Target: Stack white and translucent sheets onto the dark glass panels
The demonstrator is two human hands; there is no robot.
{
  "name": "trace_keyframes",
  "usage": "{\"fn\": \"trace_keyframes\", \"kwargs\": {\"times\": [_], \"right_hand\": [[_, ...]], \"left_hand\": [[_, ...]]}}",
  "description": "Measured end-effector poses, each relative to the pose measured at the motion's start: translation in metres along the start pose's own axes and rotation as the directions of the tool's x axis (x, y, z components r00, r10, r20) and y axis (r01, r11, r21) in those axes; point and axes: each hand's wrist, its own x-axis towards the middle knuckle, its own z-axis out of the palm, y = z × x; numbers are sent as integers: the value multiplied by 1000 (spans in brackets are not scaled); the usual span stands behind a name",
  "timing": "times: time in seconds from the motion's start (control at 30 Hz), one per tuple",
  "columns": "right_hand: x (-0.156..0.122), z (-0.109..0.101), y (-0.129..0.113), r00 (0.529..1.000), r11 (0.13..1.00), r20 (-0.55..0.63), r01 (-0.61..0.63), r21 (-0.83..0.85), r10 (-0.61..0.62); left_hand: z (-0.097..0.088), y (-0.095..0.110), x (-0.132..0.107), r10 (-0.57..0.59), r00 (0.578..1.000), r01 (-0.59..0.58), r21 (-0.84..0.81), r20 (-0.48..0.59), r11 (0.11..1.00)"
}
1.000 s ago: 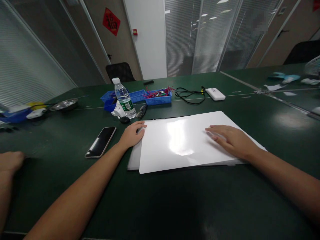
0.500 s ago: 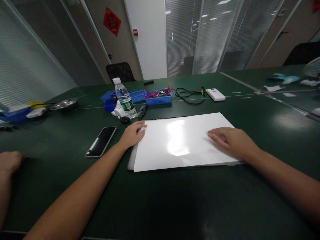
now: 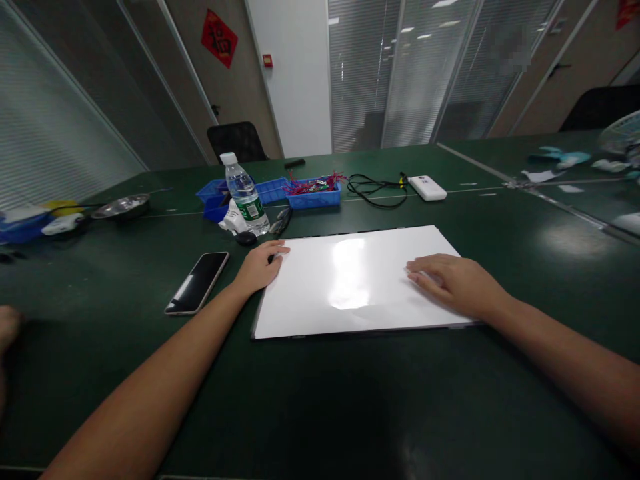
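A glossy white sheet (image 3: pixel 310 287) lies flat on the dark green table (image 3: pixel 320 400), on top of a thin flat board or stack whose edge peeks out below it. My left hand (image 3: pixel 257 268) rests at the sheet's left edge, its fingers loosely stretched over the top left corner. On the right part of the sheet lies my right hand (image 3: pixel 457 283), palm down with outstretched fingers pointing left. Neither hand is closed round anything. The underside of both palms is hidden. A smartphone (image 3: pixel 197 283) lies left of my left hand.
Behind the sheet stand a water bottle (image 3: pixel 245 193), a black mouse-like object (image 3: pixel 246 238) and a blue tray (image 3: pixel 315 199) with red wires. A black cable (image 3: pixel 375 190) and a white box-shaped device (image 3: pixel 427 188) lie farther right. Another person's hand (image 3: pixel 7 327) is at the left edge.
The white sheet has slid left under my hands, so its left edge now lines up with the board beneath. The other person's hand has moved left, partly out of view.
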Motion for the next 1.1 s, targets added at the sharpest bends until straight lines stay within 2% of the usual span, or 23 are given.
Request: {"fn": "trace_keyframes", "kwargs": {"times": [0.17,1.1], "right_hand": [[0,3,0,999,999,-25,48,11,-48],[0,2,5,995,995,-35,93,34,-91]], "left_hand": [[-1,0,1,-23,1000,23,-17,-14,1000],[-1,4,-1,-14,1000,14,19,3,1000]]}}
